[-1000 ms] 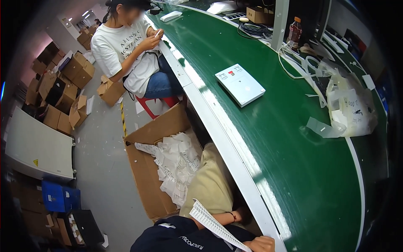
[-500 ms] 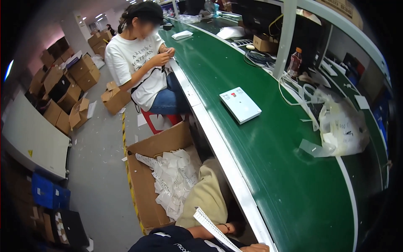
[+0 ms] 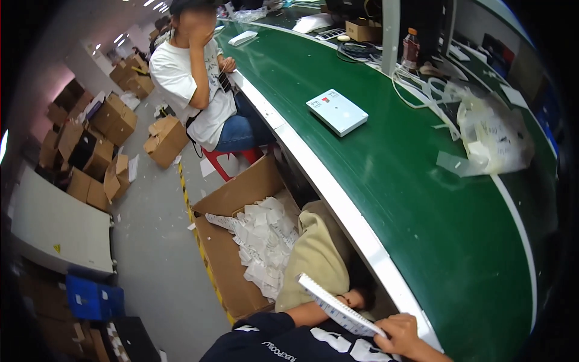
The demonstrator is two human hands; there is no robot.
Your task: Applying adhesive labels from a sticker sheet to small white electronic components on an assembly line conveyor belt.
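Note:
Near the edge of the green work surface, my right hand (image 3: pixel 397 333) is closed around one end of a long white strip (image 3: pixel 338 312) with rows of small printed marks, perhaps labels. The strip slants up and left across my lap. Behind its free end is my left hand (image 3: pixel 357 298), low beside the beige cloth (image 3: pixel 313 253) over my legs; its fingers are mostly hidden in shadow. A flat white box (image 3: pixel 339 113) with a small red mark lies on the green work surface (image 3: pixel 416 241), out of reach of both hands.
A large open carton (image 3: pixel 220 247) full of crumpled white paper strips stands left of my legs. Beyond it a co-worker (image 3: pixel 196 78) sits on a red stool (image 3: pixel 232 161). A plastic bag (image 3: pixel 496 136) and a bottle (image 3: pixel 410 48) are at the right.
My view has shifted, so the scene sits higher. My right hand and the strip show more fully. The co-worker has raised one hand to the face; before, both hands were together.

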